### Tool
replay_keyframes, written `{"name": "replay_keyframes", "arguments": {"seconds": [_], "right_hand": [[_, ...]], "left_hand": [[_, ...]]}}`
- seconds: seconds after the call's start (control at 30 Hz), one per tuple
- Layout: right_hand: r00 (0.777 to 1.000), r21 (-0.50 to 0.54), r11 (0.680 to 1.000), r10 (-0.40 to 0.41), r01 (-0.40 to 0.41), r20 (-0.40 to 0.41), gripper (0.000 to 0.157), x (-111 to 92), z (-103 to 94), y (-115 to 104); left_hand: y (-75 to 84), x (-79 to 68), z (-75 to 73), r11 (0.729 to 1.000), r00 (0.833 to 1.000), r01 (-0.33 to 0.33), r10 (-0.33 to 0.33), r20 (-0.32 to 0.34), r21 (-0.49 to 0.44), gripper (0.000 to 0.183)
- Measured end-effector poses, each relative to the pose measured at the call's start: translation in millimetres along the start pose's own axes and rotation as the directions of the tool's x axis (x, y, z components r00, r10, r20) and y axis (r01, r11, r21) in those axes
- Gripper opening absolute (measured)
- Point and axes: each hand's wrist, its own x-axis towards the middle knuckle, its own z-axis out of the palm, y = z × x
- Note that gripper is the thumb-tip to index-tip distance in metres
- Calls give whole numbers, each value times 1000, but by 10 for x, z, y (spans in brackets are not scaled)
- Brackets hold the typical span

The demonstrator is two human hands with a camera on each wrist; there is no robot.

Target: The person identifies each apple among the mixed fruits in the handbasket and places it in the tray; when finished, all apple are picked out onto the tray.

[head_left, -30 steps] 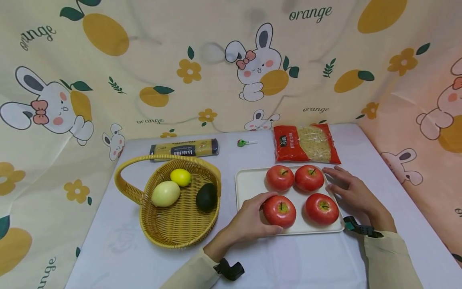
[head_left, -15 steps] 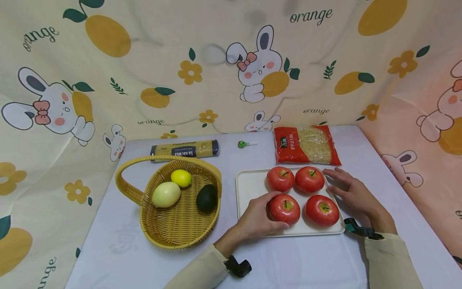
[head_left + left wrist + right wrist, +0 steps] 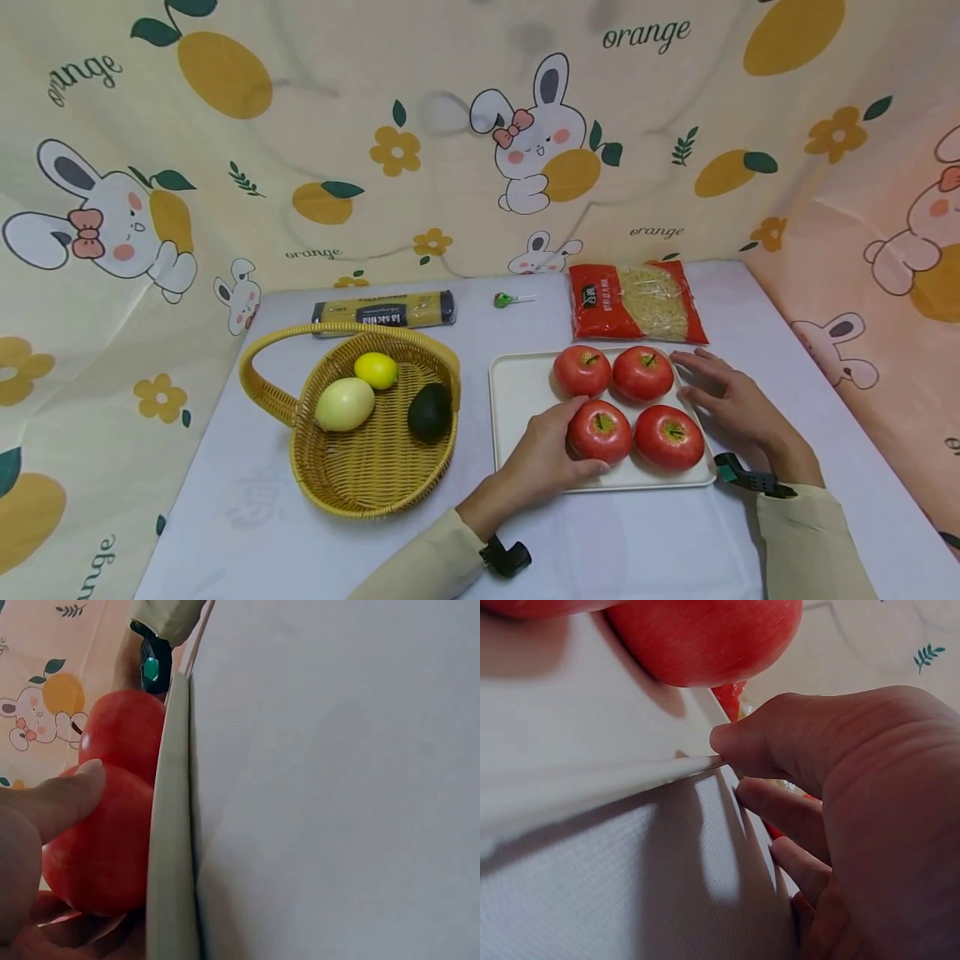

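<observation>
A white tray (image 3: 512, 402) bears several red apples in the head view. My left hand (image 3: 542, 450) holds the front left apple (image 3: 600, 432), with the thumb at its near side and the fingers at its far side. In the left wrist view that apple (image 3: 112, 840) touches the apple beyond it (image 3: 126, 735). Beside the tray's right edge is my right hand (image 3: 738, 408). Its thumb (image 3: 742, 746) touches the tray rim in the right wrist view, and its other fingers lie loosely outside the tray.
Left of the tray stands a wicker basket (image 3: 360, 493) with a lemon (image 3: 376, 371), a pale green oval fruit (image 3: 345, 404) and a dark avocado (image 3: 430, 412). Behind lie a spaghetti pack (image 3: 384, 310), a lollipop (image 3: 504, 299) and a red noodle bag (image 3: 637, 302).
My left hand has moved to the right with the front left apple, which now sits close against the front right apple. The right hand has stayed by the tray edge.
</observation>
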Motion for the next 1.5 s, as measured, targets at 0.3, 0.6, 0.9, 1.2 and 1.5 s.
{"name": "replay_keyframes", "arguments": {"seconds": [0.3, 0.6, 0.9, 1.2, 1.5], "right_hand": [[1000, -9, 1000, -5, 5, -1, 79, -28, -1, -8], [999, -81, 996, -35, 31, -41, 74, -56, -45, -76], [960, -272, 955, -179, 117, -215, 61, -277, -240, -467], [866, -447, 857, -410, 257, -287, 68, -493, -666, -1100], [491, -748, 579, -779, 323, -390, 95, -530, -1118, -1712]], "left_hand": [[46, -197, -132, 996, 999, 32, -28, -38, 88, 91], [125, -614, -584, 998, 992, -2, -6, -127, -66, 64], [262, -1115, -1378, 987, 942, -159, 163, -294, 37, 55], [447, -1609, -2537, 907, 836, -126, 315, -450, 402, 48], [626, -1867, -3496, 710, 670, 188, 412, -617, 678, 67]]}}
